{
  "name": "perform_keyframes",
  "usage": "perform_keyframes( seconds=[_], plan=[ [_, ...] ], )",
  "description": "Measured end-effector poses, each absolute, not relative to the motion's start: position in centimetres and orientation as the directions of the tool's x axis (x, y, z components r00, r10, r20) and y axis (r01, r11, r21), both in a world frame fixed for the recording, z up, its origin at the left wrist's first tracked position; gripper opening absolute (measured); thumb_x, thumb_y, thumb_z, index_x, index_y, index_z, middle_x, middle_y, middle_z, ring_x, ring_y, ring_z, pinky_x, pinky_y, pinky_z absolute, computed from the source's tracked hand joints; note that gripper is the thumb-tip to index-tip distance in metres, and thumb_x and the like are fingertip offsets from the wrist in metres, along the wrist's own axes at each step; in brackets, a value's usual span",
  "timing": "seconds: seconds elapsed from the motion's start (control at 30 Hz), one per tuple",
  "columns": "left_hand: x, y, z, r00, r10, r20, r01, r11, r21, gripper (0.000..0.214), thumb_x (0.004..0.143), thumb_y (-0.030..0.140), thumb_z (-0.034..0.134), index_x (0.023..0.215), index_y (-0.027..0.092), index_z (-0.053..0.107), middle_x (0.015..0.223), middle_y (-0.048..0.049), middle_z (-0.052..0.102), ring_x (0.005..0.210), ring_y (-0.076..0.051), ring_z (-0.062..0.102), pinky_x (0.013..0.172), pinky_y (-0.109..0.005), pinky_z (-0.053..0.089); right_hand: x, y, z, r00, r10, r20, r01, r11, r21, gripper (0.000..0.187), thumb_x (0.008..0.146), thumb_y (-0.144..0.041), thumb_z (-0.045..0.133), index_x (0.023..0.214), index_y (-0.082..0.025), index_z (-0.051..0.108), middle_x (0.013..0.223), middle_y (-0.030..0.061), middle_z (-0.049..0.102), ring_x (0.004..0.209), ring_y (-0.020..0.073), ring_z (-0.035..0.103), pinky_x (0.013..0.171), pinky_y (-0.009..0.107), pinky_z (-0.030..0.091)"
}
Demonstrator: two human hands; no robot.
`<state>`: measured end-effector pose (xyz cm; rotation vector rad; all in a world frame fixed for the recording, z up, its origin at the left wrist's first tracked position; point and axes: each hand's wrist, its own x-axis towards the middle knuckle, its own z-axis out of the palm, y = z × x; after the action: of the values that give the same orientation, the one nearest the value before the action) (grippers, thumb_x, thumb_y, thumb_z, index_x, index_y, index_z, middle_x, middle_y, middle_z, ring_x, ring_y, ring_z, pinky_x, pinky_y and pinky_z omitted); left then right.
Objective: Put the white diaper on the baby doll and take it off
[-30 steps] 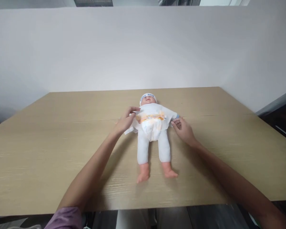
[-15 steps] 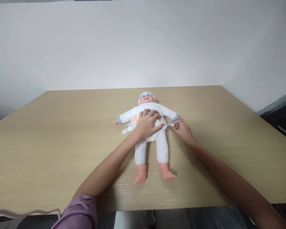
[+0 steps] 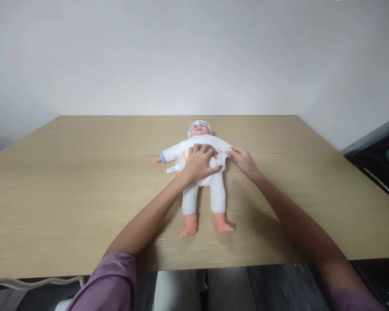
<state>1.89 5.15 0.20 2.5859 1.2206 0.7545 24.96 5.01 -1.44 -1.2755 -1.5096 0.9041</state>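
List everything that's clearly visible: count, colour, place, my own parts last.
Doll: one, white-suited, lying on table.
Cap: one, white, doll's head.
Diaper: one, white and orange, doll's waist.
Tab: one clear, white, diaper's left.
Table: one, light wood, beneath doll.
Wall: one, pale grey, behind table.
Cable: one, whitish, lower left.
Dark object: one, black, right edge.
Trouser legs: two, pale, below table.
Sleeves: two, purple, bottom edge.
Left hand: one, bare, over diaper.
Right hand: one, bare, diaper's right.

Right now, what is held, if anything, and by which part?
The right hand appears to pinch the diaper by its side tab; the left hand lies spread over the diaper, not gripping.
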Motion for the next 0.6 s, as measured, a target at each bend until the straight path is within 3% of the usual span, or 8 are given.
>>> perform_keyframes(
  seconds=[0.13, 0.3, 0.4, 0.47, 0.6],
  plan=[
    [1.8, 5.4, -0.1, 0.492, 0.794, 0.357, 0.651, -0.608, 0.455, 0.072, 0.087, 0.055, 0.082, 0.147, 0.023, 0.06, 0.144, -0.0136, 0.069, 0.131, -0.044, 0.048, 0.11, -0.057, 0.038, 21.0, 6.4, -0.7, -0.188, 0.951, 0.246, 0.427, 0.305, -0.851, 0.033, 0.091, -0.05, 0.06, 0.071, -0.026, 0.053, 0.07, -0.0028, 0.053, 0.072, 0.0188, 0.049, 0.072, 0.034, 0.04],
    [0.7, 6.2, 0.2, 0.492, 0.797, 0.351, 0.519, -0.591, 0.617, 0.082, 0.077, 0.042, 0.09, 0.15, 0.025, 0.057, 0.148, -0.0128, 0.069, 0.137, -0.043, 0.05, 0.118, -0.058, 0.039, 19.2, 5.2, -1.9, -0.088, 0.931, 0.354, 0.468, 0.352, -0.811, 0.027, 0.094, -0.052, 0.064, 0.088, -0.027, 0.057, 0.084, 0.0011, 0.065, 0.077, 0.0218, 0.058, 0.077, 0.036, 0.05],
    [-0.9, 5.7, 0.9, 0.524, 0.767, 0.37, 0.292, -0.57, 0.768, 0.078, 0.08, 0.042, 0.089, 0.149, 0.024, 0.06, 0.157, -0.0135, 0.063, 0.144, -0.039, 0.053, 0.124, -0.052, 0.041, 19.3, 3.0, -2.3, -0.092, 0.853, 0.513, 0.533, 0.478, -0.698, 0.024, 0.099, -0.047, 0.064, 0.107, -0.025, 0.066, 0.111, 0.0103, 0.073, 0.104, 0.0291, 0.066, 0.1, 0.045, 0.053],
    [-2.4, 4.7, 1.1, 0.512, 0.778, 0.363, 0.186, -0.513, 0.838, 0.068, 0.086, 0.046, 0.086, 0.146, 0.024, 0.063, 0.158, -0.0134, 0.063, 0.147, -0.037, 0.055, 0.127, -0.05, 0.042, 19.6, 1.5, -2.4, -0.183, 0.801, 0.569, 0.582, 0.555, -0.594, 0.031, 0.104, -0.043, 0.06, 0.126, -0.024, 0.069, 0.134, 0.0139, 0.071, 0.128, 0.0334, 0.062, 0.118, 0.052, 0.046],
    [-6.3, 2.5, -0.3, 0.385, 0.839, 0.386, 0.208, -0.486, 0.849, 0.045, 0.097, 0.053, 0.075, 0.132, 0.023, 0.071, 0.144, -0.0132, 0.072, 0.142, -0.035, 0.06, 0.128, -0.049, 0.041, 19.9, -0.8, -2.3, -0.341, 0.772, 0.536, 0.607, 0.616, -0.502, 0.05, 0.111, -0.042, 0.051, 0.159, -0.028, 0.057, 0.163, 0.0102, 0.059, 0.151, 0.0331, 0.051, 0.13, 0.055, 0.036]
  ],
)
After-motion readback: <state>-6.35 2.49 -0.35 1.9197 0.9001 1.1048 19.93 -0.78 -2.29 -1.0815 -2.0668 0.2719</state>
